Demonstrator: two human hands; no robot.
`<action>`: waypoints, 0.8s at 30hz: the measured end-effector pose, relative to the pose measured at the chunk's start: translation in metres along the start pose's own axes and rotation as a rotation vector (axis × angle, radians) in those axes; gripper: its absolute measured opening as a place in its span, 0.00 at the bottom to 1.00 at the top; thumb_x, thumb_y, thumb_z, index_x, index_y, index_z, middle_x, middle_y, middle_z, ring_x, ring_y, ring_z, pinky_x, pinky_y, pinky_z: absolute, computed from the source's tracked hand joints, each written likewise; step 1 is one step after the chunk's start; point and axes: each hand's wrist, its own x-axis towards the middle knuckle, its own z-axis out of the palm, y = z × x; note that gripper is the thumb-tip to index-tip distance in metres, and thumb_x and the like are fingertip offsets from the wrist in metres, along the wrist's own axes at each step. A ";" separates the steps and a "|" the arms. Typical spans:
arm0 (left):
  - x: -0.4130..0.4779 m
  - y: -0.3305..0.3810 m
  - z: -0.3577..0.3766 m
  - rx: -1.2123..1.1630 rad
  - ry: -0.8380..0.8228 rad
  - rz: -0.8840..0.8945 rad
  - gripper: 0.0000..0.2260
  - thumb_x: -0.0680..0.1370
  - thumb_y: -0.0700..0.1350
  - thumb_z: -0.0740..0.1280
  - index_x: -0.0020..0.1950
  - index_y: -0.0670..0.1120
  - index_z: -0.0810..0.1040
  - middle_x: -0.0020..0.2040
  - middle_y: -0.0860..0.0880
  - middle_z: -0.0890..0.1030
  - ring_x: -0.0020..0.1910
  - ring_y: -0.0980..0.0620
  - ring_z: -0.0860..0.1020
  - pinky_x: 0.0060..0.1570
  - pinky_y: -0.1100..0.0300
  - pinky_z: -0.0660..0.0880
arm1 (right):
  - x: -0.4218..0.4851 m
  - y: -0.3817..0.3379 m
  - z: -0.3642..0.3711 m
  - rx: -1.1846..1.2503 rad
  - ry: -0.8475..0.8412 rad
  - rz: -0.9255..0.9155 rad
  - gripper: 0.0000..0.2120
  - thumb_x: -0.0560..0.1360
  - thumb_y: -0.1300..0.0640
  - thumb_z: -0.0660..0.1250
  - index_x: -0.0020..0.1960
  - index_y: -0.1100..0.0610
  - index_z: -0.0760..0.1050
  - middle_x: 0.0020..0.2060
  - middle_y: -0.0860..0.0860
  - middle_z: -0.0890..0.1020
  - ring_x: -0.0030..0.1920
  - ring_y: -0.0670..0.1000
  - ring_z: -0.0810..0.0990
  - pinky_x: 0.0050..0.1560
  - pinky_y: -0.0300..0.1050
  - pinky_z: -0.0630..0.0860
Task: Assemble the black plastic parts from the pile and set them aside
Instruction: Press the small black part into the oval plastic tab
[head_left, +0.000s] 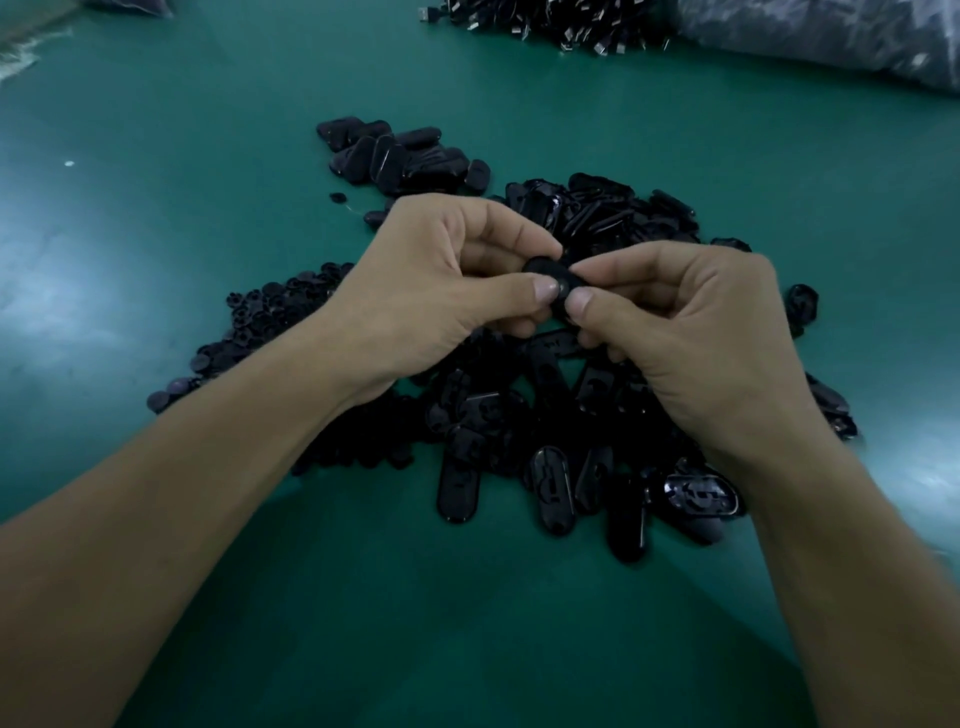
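A black oval plastic part (551, 275) is held above the pile, between both hands. My left hand (431, 291) pinches its left side with thumb and fingers. My right hand (685, 332) pinches its right side, thumb tip close to the left thumb. Most of the part is hidden by the fingers. Below the hands lies a big pile of black oval shells (545, 457). A heap of small round black pieces (265, 317) lies at the left. A group of closed oval parts (400, 156) lies apart, behind the hands.
The green table (156, 208) carries everything. At the far edge lies a heap of black cables with metal plugs (550, 21). A grey plastic bag (831, 36) sits at the far right.
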 end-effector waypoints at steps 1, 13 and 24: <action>0.000 0.000 0.000 0.001 0.006 0.004 0.10 0.68 0.43 0.75 0.48 0.45 0.82 0.41 0.45 0.86 0.38 0.50 0.85 0.40 0.63 0.81 | 0.000 0.000 -0.001 0.001 -0.004 0.001 0.07 0.73 0.62 0.76 0.45 0.51 0.83 0.34 0.45 0.86 0.33 0.43 0.83 0.34 0.30 0.75; -0.002 0.000 0.006 0.029 0.071 0.047 0.08 0.72 0.36 0.76 0.50 0.42 0.83 0.40 0.43 0.86 0.38 0.49 0.85 0.40 0.61 0.82 | 0.000 0.001 0.001 -0.074 0.021 -0.032 0.07 0.73 0.60 0.76 0.44 0.49 0.82 0.34 0.42 0.85 0.34 0.41 0.83 0.36 0.31 0.76; -0.002 0.001 0.005 0.120 0.075 0.092 0.07 0.74 0.35 0.75 0.48 0.44 0.82 0.39 0.46 0.86 0.35 0.52 0.85 0.38 0.64 0.81 | 0.001 0.004 0.007 -0.121 0.047 -0.045 0.08 0.73 0.60 0.74 0.43 0.47 0.81 0.35 0.39 0.84 0.36 0.40 0.82 0.37 0.30 0.75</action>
